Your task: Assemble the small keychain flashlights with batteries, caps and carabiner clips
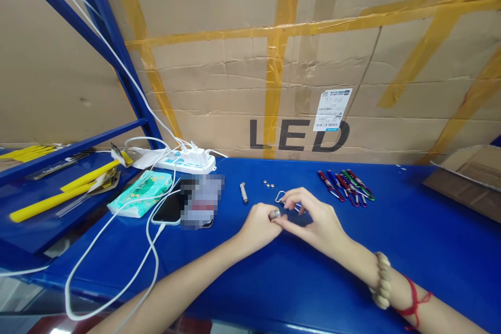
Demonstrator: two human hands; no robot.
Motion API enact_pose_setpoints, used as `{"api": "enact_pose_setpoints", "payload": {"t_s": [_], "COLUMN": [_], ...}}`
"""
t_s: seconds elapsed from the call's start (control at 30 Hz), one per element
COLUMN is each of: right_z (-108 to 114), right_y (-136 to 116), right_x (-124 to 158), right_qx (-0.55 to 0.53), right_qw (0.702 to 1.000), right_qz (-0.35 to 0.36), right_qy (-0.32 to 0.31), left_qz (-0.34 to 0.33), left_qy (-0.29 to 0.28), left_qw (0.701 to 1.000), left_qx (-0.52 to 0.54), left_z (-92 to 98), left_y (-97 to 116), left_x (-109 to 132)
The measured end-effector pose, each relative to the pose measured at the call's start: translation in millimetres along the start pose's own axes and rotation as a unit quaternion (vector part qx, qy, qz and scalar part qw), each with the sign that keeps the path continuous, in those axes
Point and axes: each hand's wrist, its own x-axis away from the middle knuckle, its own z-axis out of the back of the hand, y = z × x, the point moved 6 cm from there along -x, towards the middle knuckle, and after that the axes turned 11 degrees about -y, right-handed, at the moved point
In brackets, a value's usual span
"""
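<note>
The left hand (258, 227) is curled around a small metal cylinder (275, 214), whose end shows between the hands. The right hand (319, 216) is spread in an arch, its thumb at that end; I cannot tell whether they touch. Beyond the hands lie tiny discs (268, 185) and a grey tube (243, 193); coloured tubes (344, 187) lie farther right.

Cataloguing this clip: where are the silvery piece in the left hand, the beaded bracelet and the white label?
Silvery piece (275, 214), head view: its exposed end.
Beaded bracelet (384, 280), head view: middle beads.
White label (332, 110), head view: its middle.
</note>
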Motion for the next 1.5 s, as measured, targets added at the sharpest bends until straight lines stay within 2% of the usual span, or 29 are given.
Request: {"api": "enact_pose_setpoints", "payload": {"t_s": [0.13, 0.23, 0.43, 0.57, 0.8, 0.9, 1.03, 1.2, 1.3, 1.4, 1.5], "right_z": [-7, -20, -42, -45, -52, -50, -42, -37, -38, -40, -39], "right_y": [20, 34, 47, 46, 52, 49, 36, 36, 40, 41, 39], "right_x": [-4, -7, -10, -9, -11, -14, -17, -18, -17, -16, -16], "right_qx": [0.047, 0.068, 0.050, 0.050, 0.042, 0.039, 0.017, -0.011, -0.011, -0.009, -0.006], "right_qw": [0.998, 0.993, 0.984, 0.982, 0.975, 0.977, 0.983, 0.990, 0.991, 0.990, 0.991], "right_qz": [-0.040, -0.049, -0.070, -0.067, -0.061, -0.057, -0.014, -0.024, -0.029, -0.021, -0.011], "right_qy": [-0.027, -0.084, -0.155, -0.169, -0.208, -0.201, -0.180, -0.137, -0.132, -0.140, -0.135], "left_qz": [0.027, 0.039, 0.034, 0.027, -0.002, -0.014, -0.015, -0.006, 0.003, 0.007, 0.004], "left_qy": [0.102, 0.140, 0.118, 0.086, 0.062, 0.058, 0.072, 0.144, 0.181, 0.204, 0.207], "left_qw": [0.994, 0.988, 0.986, 0.991, 0.996, 0.997, 0.996, 0.989, 0.983, 0.979, 0.978], "left_qx": [0.011, 0.051, 0.110, 0.100, 0.067, 0.057, 0.055, 0.040, 0.026, 0.010, 0.002], "left_z": [19.0, 28.0, 19.0, 7.9, 0.8, 0.0, 4.9, 26.0, 39.9, 48.2, 48.6], "left_y": [1, 2, 1, 0, 7, 10, 9, 5, 2, 1, 1], "left_x": [2, 4, 4, 3, 4, 4, 3, 2, 2, 2, 1]}}
